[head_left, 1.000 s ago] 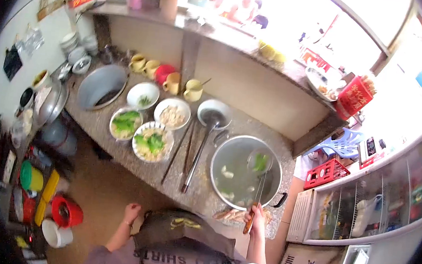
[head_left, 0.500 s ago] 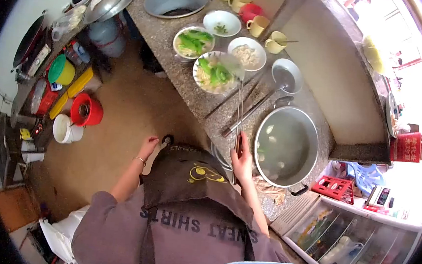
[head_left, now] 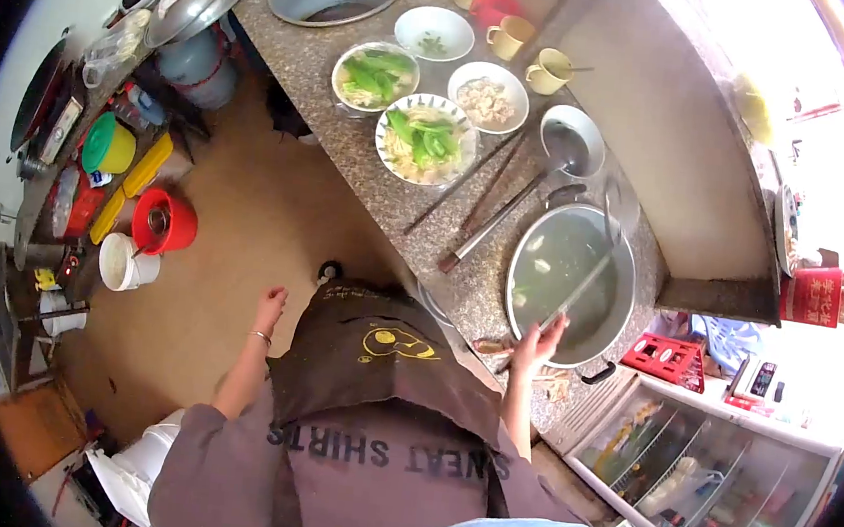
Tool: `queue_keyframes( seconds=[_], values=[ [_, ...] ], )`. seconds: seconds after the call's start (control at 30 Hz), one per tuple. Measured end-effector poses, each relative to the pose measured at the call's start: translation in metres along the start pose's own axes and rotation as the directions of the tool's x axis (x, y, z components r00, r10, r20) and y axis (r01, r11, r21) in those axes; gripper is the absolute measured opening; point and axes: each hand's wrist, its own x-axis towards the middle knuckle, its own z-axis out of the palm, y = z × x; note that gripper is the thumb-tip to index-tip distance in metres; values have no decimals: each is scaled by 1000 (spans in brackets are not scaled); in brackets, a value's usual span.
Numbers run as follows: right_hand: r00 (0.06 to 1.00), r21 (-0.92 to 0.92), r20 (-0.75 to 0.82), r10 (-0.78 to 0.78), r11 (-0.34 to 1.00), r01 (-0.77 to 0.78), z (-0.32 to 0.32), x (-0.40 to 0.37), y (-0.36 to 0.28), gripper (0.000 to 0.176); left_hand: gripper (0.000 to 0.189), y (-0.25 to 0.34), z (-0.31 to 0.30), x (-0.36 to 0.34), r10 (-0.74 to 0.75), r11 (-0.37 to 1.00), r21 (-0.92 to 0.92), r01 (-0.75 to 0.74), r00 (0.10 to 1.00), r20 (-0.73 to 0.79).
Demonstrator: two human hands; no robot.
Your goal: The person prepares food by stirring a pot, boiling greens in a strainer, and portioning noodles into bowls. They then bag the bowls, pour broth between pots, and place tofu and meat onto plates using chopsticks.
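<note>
Strainer (head_left: pixel 582 290) grasped by right hand (head_left: pixel 537 344) across the pot (head_left: pixel 626 293) by the worktop (head_left: pixel 482 287) corner, left hand (head_left: pixel 272 307) curled in, steadiness probably needed next.

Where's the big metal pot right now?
In the head view, the pot is right of centre on the speckled counter, beside the bowl holding the ladle, with the right hand at its near rim.

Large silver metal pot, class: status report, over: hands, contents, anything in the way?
Right hand: holding long-handled metal strainer over large silver metal pot. Left hand: seemingly empty. Pot: cloudy liquid, pale pieces. Long metal ladle beside pot, clear of strainer.
</note>
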Motion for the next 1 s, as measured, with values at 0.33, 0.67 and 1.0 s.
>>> queue_keyframes(
  seconds=[0.33, 0.67, 1.0],
  values=[
    [980, -164, -161, 113, 976, -140, -10, -29, 31, 60, 27, 108, -104, 151, 288, 957, 42, -288, 916, -280],
    [848, -596, -507, 155, 647, -475, 168, -7, -87, 47, 26, 514, -289, 425, 738, 661, 427, -617, 429, -521],
    [821, -589, -570, -33, 713, -380, 245, -10, -123, 48, 69, 744, -399, 654, 586, 619, 768, -162, 747, -315]
  ],
)
